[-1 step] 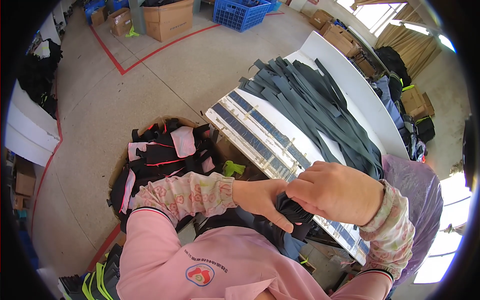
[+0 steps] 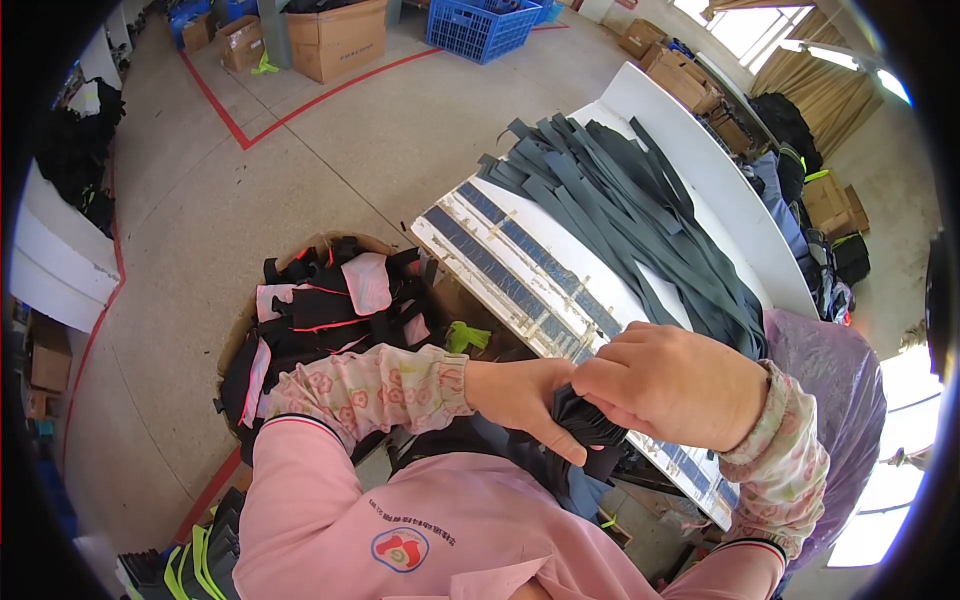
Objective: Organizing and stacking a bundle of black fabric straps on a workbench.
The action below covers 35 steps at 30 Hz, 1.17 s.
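Note:
My left hand (image 2: 522, 397) is wrapped round a bundle of folded black straps (image 2: 588, 418) in front of my chest, its thumb lying along the near side. From the right, my right hand (image 2: 668, 385) has its fingers curled and pressed at the upper end of the same bundle. Whether it pinches one strap or several cannot be made out, since the fingers cover it. Just beyond both hands, long dark grey-green straps (image 2: 600, 185) lie in a loose heap on a white worktable (image 2: 462, 243).
On my left a round-looking carton (image 2: 236, 350) holds black and pink strapped goods (image 2: 325, 305). A yellow-green strip (image 2: 466, 337) hangs beside the table. A purple plastic bag (image 2: 825, 375) bulges at the right. Farther off stand a blue crate (image 2: 482, 30) and a cardboard box (image 2: 338, 42).

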Motion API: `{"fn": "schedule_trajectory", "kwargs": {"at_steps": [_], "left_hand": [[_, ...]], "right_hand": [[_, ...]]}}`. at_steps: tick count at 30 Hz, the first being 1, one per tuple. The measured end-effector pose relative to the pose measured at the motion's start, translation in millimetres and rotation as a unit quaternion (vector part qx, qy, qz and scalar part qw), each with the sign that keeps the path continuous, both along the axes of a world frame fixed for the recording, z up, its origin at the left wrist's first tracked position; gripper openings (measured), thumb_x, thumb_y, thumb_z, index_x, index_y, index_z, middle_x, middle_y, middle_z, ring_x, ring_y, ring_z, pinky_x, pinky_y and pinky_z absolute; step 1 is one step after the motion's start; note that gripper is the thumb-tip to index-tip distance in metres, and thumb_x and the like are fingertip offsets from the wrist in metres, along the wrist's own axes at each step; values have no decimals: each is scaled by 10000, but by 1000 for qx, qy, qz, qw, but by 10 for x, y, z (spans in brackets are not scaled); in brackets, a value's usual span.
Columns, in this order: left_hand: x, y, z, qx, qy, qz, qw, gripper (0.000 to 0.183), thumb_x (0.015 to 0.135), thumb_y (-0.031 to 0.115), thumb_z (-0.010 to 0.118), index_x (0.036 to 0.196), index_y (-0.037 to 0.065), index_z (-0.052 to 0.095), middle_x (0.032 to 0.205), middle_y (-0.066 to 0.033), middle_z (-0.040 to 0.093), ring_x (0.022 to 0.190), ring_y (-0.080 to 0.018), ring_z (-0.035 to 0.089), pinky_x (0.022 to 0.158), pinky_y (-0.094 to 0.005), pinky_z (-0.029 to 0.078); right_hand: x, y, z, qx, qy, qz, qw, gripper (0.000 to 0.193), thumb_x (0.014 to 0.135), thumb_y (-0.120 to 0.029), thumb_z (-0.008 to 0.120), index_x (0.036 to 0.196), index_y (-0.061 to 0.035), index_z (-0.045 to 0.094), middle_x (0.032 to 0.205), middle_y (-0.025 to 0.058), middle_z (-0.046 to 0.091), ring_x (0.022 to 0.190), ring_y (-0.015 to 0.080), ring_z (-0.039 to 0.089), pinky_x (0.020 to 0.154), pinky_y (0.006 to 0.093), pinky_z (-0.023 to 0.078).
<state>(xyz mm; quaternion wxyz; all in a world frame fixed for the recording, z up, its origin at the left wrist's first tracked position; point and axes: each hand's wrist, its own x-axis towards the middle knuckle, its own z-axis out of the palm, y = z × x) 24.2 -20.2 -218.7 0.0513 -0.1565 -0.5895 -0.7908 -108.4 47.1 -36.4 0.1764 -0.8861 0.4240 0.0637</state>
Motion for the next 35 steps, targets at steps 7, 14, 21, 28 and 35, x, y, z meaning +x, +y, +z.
{"fn": "schedule_trajectory", "kwargs": {"at_steps": [7, 14, 21, 28, 35], "left_hand": [[41, 20, 96, 64, -24, -18, 998, 349, 824, 147, 830, 1111, 18, 679, 1026, -25, 704, 949, -86, 631, 843, -257, 523], [63, -24, 144, 81, -53, -31, 995, 364, 821, 97, 820, 1139, 26, 658, 1144, -68, 683, 1072, -137, 633, 958, -298, 514], [-75, 0, 116, 51, 8, -67, 996, 384, 814, 93, 825, 1150, 39, 646, 1178, -80, 667, 1097, -142, 623, 972, -303, 514], [-118, 36, 75, 72, 18, -53, 996, 411, 799, 151, 852, 1122, 45, 621, 1200, -90, 656, 1095, -168, 624, 962, -312, 515], [-174, 329, -83, 32, 64, 146, 987, 474, 857, 291, 811, 1214, 83, 580, 1295, -104, 615, 1178, -181, 574, 1062, -368, 447]], "right_hand": [[-95, 5, 49, -3, -28, -5, 1000, 368, 806, -156, 751, 1122, -21, 619, 894, 107, 645, 830, 305, 630, 789, 408, 498], [-169, 78, -18, 36, -76, -48, 995, 665, 710, -224, 823, 1288, -34, 554, 1199, 115, 585, 1112, 322, 552, 960, 436, 425], [-226, 21, -130, 24, -73, 2, 997, 469, 683, -246, 814, 1068, -64, 615, 1012, 82, 568, 993, 303, 547, 887, 427, 433], [-261, -8, -131, -19, -73, 19, 997, 410, 639, -231, 812, 985, -94, 638, 893, 44, 564, 920, 267, 555, 878, 410, 431], [-407, -24, -107, -65, -78, 8, 995, 422, 633, -223, 812, 1010, -106, 664, 905, 39, 589, 937, 259, 572, 921, 418, 417]]}}
